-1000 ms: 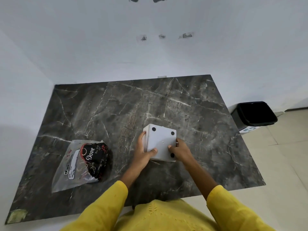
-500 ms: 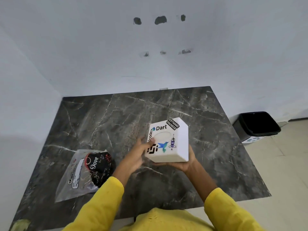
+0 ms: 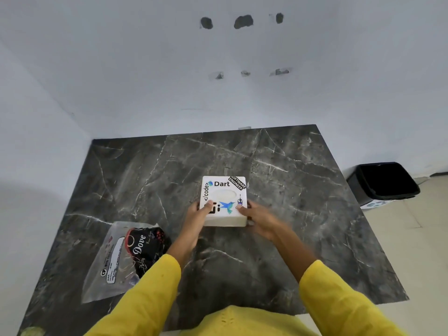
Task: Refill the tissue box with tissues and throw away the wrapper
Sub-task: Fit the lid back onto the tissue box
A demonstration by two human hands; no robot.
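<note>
A white square tissue box (image 3: 224, 191) with stickers and an oval top opening sits upright on the dark marble table (image 3: 303, 195). My left hand (image 3: 197, 215) grips its near left corner, thumb on the top face. My right hand (image 3: 258, 218) holds its near right corner; the hand is slightly blurred. White tissue shows through the oval opening. A clear plastic wrapper (image 3: 116, 260) with a black Dove-printed part inside lies on the table at the left, apart from both hands.
A black waste bin (image 3: 385, 181) stands on the tiled floor to the right of the table. White walls close the table's far and left sides. Yellow sleeves cover both forearms near the table's front edge.
The box was bottom-up on the table, then lifted and turned over in both hands. It now rests on the table with its opening facing up.
</note>
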